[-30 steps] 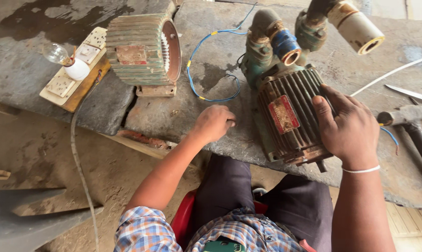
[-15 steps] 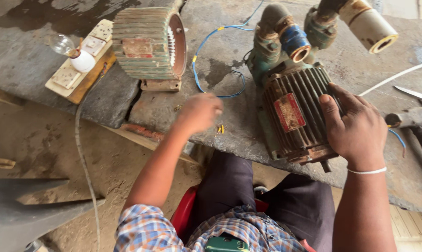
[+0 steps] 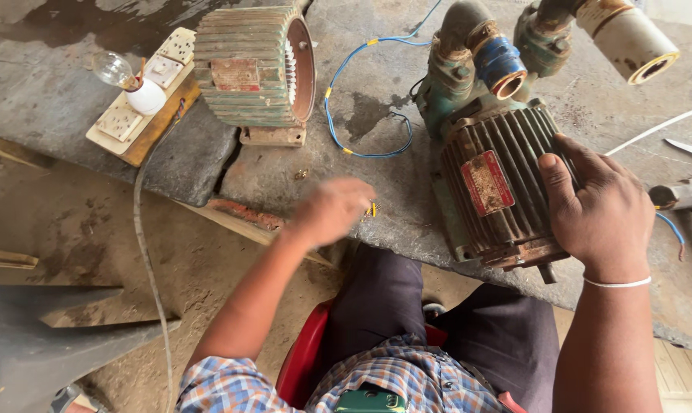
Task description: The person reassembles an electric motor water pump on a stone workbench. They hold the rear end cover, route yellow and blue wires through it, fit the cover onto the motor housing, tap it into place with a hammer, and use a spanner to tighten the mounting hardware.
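- Head view: your right hand lies open, palm down, on the ribbed body of the green pump motor, fingers spread over its casing and thumb near its red plate; it presses rather than clamps.
- Your left hand is blurred, just left of the pump motor at the near edge of the stone bench. Its fingers are curled loosely; a small yellow-tipped piece shows at the fingertips, but you cannot tell whether it is gripped.
- Left of the pump motor, well apart, stands one separate ribbed motor housing, lying on its side.
- Between the housing and the pump motor runs one blue wire in a loop.
- Farther left of the pump motor sits one socket board carrying one clear bulb.
- Count: two motor bodies, two pipe outlets on the pump.
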A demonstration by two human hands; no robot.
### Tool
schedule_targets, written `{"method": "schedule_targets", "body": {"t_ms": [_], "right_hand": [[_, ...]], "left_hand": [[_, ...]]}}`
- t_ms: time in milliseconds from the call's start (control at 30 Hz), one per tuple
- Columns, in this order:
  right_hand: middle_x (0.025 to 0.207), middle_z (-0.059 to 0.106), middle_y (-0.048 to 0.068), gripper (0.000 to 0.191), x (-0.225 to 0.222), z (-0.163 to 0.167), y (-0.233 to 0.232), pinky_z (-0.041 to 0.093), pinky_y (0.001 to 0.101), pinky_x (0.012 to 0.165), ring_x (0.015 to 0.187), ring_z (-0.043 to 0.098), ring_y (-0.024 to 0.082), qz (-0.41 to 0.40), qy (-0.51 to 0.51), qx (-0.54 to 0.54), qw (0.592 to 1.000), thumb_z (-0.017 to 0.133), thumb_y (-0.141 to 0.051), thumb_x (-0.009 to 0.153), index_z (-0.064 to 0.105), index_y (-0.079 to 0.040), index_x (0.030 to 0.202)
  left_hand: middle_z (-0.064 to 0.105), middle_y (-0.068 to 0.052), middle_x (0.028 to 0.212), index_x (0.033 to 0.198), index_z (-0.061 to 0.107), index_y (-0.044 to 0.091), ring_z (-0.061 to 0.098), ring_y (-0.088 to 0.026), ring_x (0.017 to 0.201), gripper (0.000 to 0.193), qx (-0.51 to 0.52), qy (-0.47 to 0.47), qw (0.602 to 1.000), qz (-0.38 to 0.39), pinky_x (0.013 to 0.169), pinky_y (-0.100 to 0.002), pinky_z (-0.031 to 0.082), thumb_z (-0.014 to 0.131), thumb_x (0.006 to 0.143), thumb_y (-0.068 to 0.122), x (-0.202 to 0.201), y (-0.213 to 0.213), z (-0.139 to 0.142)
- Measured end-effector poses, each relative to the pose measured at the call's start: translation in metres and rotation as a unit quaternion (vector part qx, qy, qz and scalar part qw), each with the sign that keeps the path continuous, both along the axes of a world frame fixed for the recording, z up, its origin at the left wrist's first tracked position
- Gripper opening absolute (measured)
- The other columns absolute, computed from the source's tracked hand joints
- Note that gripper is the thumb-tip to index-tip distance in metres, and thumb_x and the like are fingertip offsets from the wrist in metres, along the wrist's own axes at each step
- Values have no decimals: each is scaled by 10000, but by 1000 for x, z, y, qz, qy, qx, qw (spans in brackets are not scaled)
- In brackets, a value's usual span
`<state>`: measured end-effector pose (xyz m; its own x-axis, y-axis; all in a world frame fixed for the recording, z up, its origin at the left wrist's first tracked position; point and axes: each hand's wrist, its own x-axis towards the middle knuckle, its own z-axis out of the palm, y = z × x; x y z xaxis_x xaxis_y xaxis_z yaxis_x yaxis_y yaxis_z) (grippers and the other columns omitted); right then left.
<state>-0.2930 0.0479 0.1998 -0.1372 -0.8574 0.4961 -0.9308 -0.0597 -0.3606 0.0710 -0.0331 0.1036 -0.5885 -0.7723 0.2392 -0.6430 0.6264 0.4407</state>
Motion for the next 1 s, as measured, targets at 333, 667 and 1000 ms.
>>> {"method": "schedule_targets", "body": {"t_ms": [333, 667, 1000], "right_hand": [[1147, 735, 161, 379, 0, 0, 0, 530, 473, 871, 1047, 684, 388, 3, -8, 7, 1000, 610, -488, 1154, 749, -174, 1315], [1228, 700, 112, 356, -32, 3, 18, 507, 337, 994, 1104, 640, 216, 179, -359, -114, 909, 598, -276, 1129, 663, 12, 1327], [853, 686, 114, 185, -37, -65, 93, 538, 310, 735, 748, 664, 189, -44, -148, -136, 979, 772, -70, 917, 697, -12, 1076]], "left_hand": [[739, -128, 1221, 1094, 754, -3, 658, -276, 1250, 304, -226, -28, 970, -90, 1080, -397, 527, 714, 981, 276, 38, 59, -33], [685, -72, 931, 1049, 739, 91, 652, -268, 932, 243, -258, 49, 964, 27, 838, -453, 516, 752, 809, 50, 36, 113, -25], [656, -75, 1165, 1165, 698, 108, 610, -286, 1176, 305, -240, 199, 919, -243, 1018, -425, 500, 739, 864, 96, -140, 86, 64]]}}
